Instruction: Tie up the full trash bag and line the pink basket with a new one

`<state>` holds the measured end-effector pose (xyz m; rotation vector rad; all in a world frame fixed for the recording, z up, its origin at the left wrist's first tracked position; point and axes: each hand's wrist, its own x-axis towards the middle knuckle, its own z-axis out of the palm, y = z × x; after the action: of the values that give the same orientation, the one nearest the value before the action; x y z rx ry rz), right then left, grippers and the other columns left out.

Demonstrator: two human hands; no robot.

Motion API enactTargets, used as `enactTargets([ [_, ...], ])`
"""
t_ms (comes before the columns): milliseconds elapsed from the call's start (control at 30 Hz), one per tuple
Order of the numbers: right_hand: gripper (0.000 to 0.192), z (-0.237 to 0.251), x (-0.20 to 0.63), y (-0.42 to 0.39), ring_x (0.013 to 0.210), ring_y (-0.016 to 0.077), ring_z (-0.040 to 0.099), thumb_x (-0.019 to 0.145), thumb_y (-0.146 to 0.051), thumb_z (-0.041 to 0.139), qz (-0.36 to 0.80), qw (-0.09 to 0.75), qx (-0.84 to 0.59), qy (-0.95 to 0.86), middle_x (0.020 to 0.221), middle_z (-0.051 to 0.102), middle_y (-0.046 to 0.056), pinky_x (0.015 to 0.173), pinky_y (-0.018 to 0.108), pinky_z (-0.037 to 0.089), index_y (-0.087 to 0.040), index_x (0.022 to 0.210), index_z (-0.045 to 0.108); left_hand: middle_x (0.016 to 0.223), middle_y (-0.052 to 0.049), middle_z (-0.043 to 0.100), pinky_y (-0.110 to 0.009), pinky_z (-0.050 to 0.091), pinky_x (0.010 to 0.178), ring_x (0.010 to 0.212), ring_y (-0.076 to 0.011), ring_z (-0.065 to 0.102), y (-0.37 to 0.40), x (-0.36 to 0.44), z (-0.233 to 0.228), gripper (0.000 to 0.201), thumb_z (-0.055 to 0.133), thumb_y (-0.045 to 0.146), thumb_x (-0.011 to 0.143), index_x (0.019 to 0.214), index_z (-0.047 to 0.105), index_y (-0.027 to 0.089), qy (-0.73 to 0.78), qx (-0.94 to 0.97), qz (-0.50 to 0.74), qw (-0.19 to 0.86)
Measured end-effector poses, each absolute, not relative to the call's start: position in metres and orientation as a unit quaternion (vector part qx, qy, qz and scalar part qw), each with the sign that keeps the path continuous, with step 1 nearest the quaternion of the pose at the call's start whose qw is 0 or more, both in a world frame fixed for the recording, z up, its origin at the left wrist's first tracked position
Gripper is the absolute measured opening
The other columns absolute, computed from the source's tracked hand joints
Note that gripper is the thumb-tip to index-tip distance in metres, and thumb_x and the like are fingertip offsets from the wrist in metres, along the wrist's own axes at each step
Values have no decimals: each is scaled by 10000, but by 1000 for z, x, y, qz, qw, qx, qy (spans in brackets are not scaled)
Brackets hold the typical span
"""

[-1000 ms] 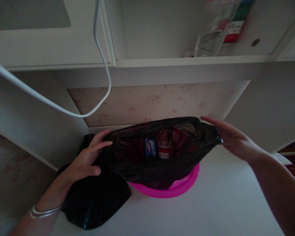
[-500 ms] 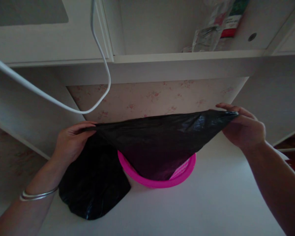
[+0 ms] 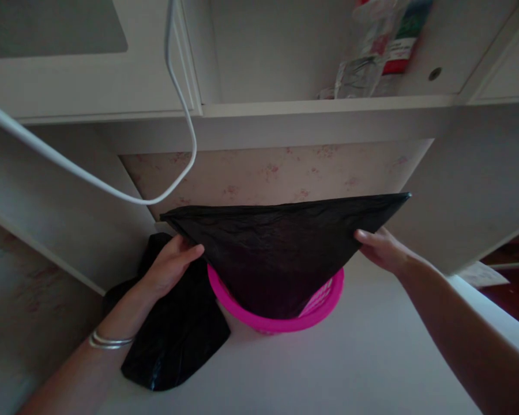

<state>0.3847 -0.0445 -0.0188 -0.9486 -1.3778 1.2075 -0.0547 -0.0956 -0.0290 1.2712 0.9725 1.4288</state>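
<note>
Black plastic — your left hand [image 3: 169,266] and right hand [image 3: 383,249] pinch the black bag [image 3: 281,239] by its top edge, fingers closed on it. The bag's mouth is pulled flat and its bottom sits in the pink basket [image 3: 318,311] on the white surface [image 3: 350,369] — a second black bag [image 3: 177,340] lies beside.

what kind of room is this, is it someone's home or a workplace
Most likely a home, a bedroom or study corner. White built-in shelves hold packets, floral wallpaper lines the nook, and a black bag sits in a pink bin on the floor.
</note>
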Motion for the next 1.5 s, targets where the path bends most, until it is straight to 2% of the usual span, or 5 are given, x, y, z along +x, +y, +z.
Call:
enactTargets([
  [367, 459, 2, 312, -47, 1231, 355, 696, 725, -523, 894, 495, 483, -356, -629, 1264, 777, 71, 1185, 581, 477, -243, 1076, 799, 940, -56, 836, -567, 604, 981, 1032, -360, 769, -97, -19, -27, 293, 921, 362, 652, 891, 802, 240, 381, 482, 667, 423],
  [767, 694, -2, 348, -38, 1315, 379, 644, 654, -457, 953, 425, 491, -401, -646, 1386, 715, 96, 1203, 587, 454, -239, 1272, 726, 1181, -60, 808, -517, 630, 981, 1200, -344, 715, -96, -45, -19, 310, 717, 545, 873, 1021, 770, 277, 420, 413, 716, 374],
  [1033, 1061, 20, 290, -45, 1368, 363, 587, 552, -475, 991, 350, 240, -277, -862, 1490, 626, 128, 1193, 524, 446, -216, 1485, 555, 1240, -75, 788, -549, 500, 1139, 1234, -353, 694, -110, -7, 3, 599, 920, 396, 725, 1270, 713, 257, 418, 646, 528, 359],
  [1300, 390, 18, 232, -43, 888, 271, 759, 698, -467, 894, 290, 83, -273, -913, 928, 826, 37, 839, 362, 592, -223, 994, 823, 929, -42, 839, -487, 622, 932, 929, -330, 784, -113, 23, 20, 226, 856, 386, 739, 900, 816, 232, 405, 680, 519, 321],
  [1500, 260, 21, 246, -39, 893, 289, 746, 844, -410, 741, 244, 138, -317, -906, 948, 823, 69, 854, 393, 577, -210, 987, 825, 995, -70, 832, -455, 591, 923, 961, -321, 764, -113, 5, -6, 300, 847, 459, 781, 967, 814, 227, 436, 654, 555, 272],
])
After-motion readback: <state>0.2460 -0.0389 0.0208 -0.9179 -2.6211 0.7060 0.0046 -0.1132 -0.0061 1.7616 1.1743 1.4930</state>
